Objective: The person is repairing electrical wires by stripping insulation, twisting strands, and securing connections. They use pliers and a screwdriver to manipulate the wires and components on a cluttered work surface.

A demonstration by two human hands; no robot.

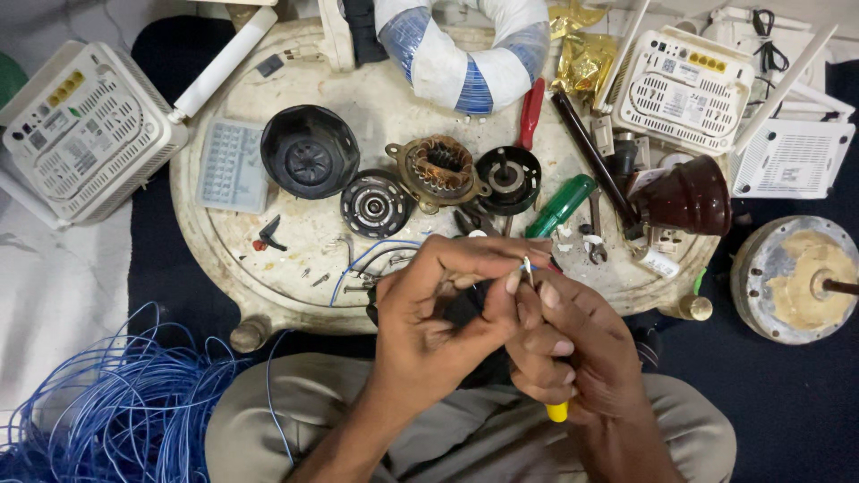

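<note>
My left hand (438,309) pinches the bare ends of thin blue and white wires (528,266) between thumb and forefinger. My right hand (573,344) sits right against it, fingers curled around a tool with a yellow handle end (557,412), its fingertips touching the same wire ends. Both hands hover over my lap at the near edge of a round dirty white table (295,259). A blue and white wire pair (367,259) runs from the table toward my hands. What lies under my hands is hidden.
On the table: a copper-wound motor stator (438,170), black motor caps (309,150), (376,204), (507,179), green-handled (561,206) and red-handled (531,112) screwdrivers, a brown cover (689,197). White router boxes (85,130), (684,80) flank it. Blue wire tangle (107,402) lower left; round metal motor housing (796,277) right.
</note>
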